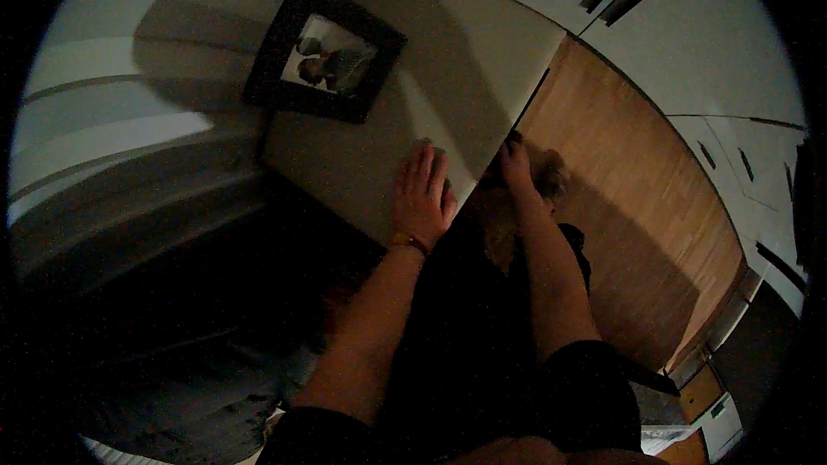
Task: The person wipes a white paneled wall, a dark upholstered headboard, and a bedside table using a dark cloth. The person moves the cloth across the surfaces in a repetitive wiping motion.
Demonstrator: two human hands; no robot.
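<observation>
My left hand (422, 198) lies flat on the pale top of a low cabinet (448, 60), its fingers stretched out and close to the front edge. A thin band (409, 244) circles that wrist. My right hand (514, 165) is at the cabinet's front side, just below the top's edge, with its fingers curled in. What those fingers hold there is lost in the dark. Beyond my left hand, a picture frame (269, 76) with a wide black border stands at the back left of the cabinet top, and a photo shows in it.
Wood floor (637, 172) runs along the right of the cabinet. White furniture fronts with dark handles (746, 165) line the far right. Ridged pale panels (95, 60) rise at the left. Dark bedding or cloth (198, 387) lies at the lower left. The light is dim.
</observation>
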